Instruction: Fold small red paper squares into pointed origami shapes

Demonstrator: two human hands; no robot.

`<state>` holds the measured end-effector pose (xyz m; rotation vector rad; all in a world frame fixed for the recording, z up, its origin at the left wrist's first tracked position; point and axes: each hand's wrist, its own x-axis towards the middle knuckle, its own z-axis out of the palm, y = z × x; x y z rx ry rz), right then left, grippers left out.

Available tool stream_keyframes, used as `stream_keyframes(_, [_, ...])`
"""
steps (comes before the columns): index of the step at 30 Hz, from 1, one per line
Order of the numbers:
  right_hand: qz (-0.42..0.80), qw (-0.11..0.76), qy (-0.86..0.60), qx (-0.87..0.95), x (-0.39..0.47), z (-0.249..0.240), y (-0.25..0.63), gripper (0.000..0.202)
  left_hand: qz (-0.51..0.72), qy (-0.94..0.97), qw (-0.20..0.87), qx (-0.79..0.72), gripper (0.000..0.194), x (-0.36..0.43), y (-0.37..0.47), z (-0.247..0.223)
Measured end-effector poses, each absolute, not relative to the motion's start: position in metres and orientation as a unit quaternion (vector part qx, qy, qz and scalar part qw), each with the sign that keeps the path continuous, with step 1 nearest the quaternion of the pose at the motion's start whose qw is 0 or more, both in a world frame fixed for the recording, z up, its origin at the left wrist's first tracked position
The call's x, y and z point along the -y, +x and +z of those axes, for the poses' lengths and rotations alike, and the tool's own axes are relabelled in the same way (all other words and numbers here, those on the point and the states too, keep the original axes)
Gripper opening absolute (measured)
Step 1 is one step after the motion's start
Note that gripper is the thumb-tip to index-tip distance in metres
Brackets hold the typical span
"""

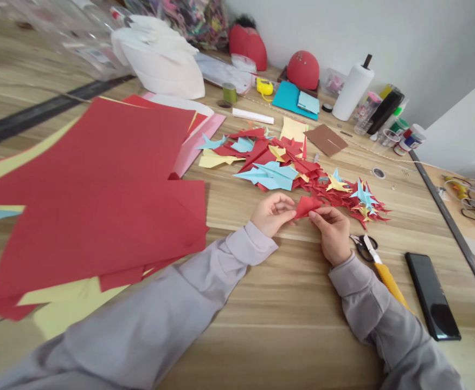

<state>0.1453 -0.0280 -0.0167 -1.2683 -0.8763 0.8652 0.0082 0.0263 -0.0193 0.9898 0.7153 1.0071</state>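
Observation:
A small folded piece of red paper (307, 206) is held between my two hands above the wooden table. My left hand (275, 214) pinches its left edge between thumb and fingers. On the right edge, the thumb and fingers of my right hand (332, 232) are closed on the same piece. Just beyond my hands lies a pile of folded paper shapes (268, 157), mostly red with some light blue and yellow ones. A light blue folded plane (270, 175) rests at the near side of that pile.
Large red sheets (119, 189) cover the left side. Black-handled scissors (361, 246), an orange-handled cutter (390, 281) and a phone (432, 295) lie at the right. A paper roll (353, 92), bottles and a yellow tape measure (264, 86) are at the back.

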Motion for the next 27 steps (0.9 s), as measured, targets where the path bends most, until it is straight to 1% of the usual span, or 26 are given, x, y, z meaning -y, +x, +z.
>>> stream_keyframes(5, [0.377, 0.636, -0.554, 0.383, 0.0277, -0.0167, 0.1461, 0.016, 0.441, 0.477, 0.688, -0.323, 0.026, -0.0258, 0.0082, -0.0211])
stream_keyframes(19, [0.353, 0.637, -0.569, 0.384, 0.0279, -0.0182, 0.1446, 0.018, 0.424, 0.493, 0.689, -0.322, 0.024, -0.0218, 0.0080, -0.0199])
stream_keyframes(27, [0.363, 0.643, -0.555, 0.384, 0.0266, -0.0189, 0.1461, 0.022, 0.417, 0.496, 0.693, -0.315, 0.029, -0.0214, 0.0085, -0.0188])
